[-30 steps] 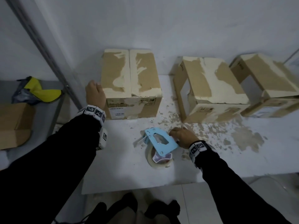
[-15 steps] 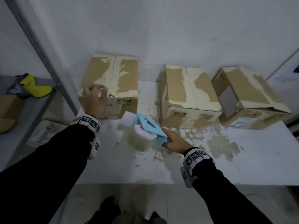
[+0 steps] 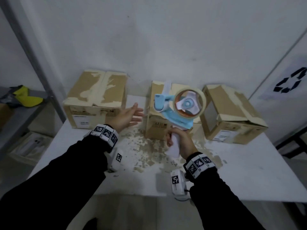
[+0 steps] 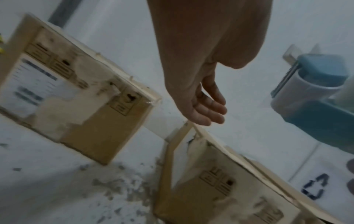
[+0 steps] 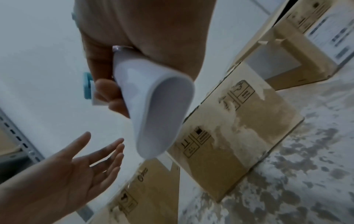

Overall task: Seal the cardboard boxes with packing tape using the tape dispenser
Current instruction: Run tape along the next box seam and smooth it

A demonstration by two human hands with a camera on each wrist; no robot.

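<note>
Blue plastic and a ring of clear tape are sitting high in the head view: the tape dispenser [image 3: 178,105] is being held up off the bench [image 3: 249,171], over the near face of the middle box [image 3: 156,128]. The right hand [image 3: 180,140] is wrapping its fingers round the white handle [image 5: 153,103], roll side facing the camera and the toothed blade end pointing away toward the wall. The left hand [image 3: 126,114] is reaching forward with fingers straight and spread, holding nothing, hovering in the gap between the left box [image 3: 98,97] and the middle box, near the dispenser's front end but not touching it.

Three cardboard boxes are standing in a row at the back of the bench, the right box [image 3: 232,113] set at an angle. Their tops are showing torn, peeled patches, and paper scraps [image 3: 146,146] are lying scattered in front of them. No fresh tape is visible on any seam.

Judging by this, sealing is not yet started; the dispenser is being readied. The next move probably calls for the free hand to find the loose tape end or steady a box, then for the blade end to be lowered onto a far edge and drawn along the flap seam.
</note>
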